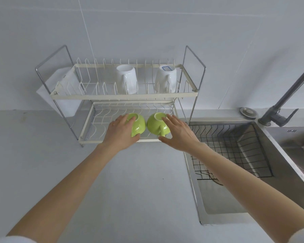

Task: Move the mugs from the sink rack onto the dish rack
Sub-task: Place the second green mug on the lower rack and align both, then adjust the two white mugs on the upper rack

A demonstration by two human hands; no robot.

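Two green mugs stand upside down, side by side, on the lower tier of the white wire dish rack. My left hand wraps the left green mug, fingers over its base and thumb at its handle. My right hand lies on the right green mug, fingers on the base, thumb below the handle. On the rack's upper tier two white mugs stand upside down. The black wire sink rack in the sink holds no mug that I can see.
The steel sink lies at the right, with a dark faucet behind it. A white sheet hangs at the dish rack's left end. The grey counter spreads in front of the rack, and a tiled wall stands behind.
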